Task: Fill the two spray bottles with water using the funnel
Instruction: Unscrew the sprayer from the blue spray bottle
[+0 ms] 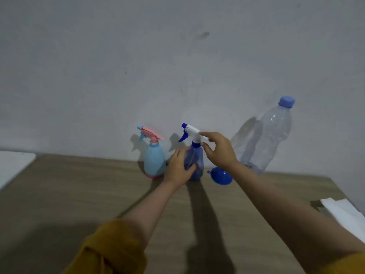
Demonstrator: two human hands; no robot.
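Dark blue spray bottle [194, 163] stands upright on bench [79, 194], betw. light blue spray bottle [155, 162] and funnel [220, 176]; capped water bottle [268, 135] is seen behind, to the right. Head view: body is gripped by left hand [179, 169]; white trigger head [192, 131] is pinched by right hand [219, 149], wrist raised. Step judged: head being unscrewed. Next, funnel is to be seated in the neck.

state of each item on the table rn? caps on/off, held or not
Blue sprayer: upright, head on, held.
Left hand: grips its body.
Right hand: pinches its spray head.
Pastel sprayer: upright, head on, untouched.
Funnel: lying on the table, untouched.
Water bottle: upright, capped, untouched.
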